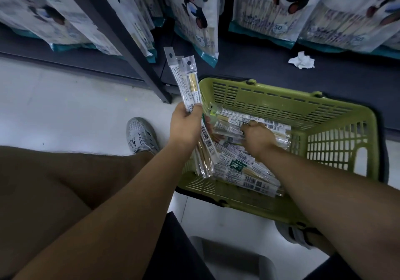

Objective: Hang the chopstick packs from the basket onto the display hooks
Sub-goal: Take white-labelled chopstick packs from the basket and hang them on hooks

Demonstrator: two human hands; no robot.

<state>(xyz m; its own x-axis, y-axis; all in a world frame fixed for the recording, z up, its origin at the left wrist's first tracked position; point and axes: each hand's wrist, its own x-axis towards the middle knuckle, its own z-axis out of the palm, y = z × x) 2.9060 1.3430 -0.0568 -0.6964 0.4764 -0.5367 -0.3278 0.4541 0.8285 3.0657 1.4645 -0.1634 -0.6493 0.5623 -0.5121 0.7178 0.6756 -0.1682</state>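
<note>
a bundle of chopstick packs (186, 80) is gripped in the left hand (186, 126) at the left rim of the basket (281, 104). fingers and thumb are wrapped round the middle of the bundle, with the punched ends fanned up past the basket's far-left corner and the lower ends hung over its inside. the right hand (258, 139) is sunk inside the basket, fingers curled down onto the loose packs (238, 169) heaped on its floor. whether one is pinched cannot be told. a crumpled tissue (302, 60) is seen beyond the basket's far rim.
</note>
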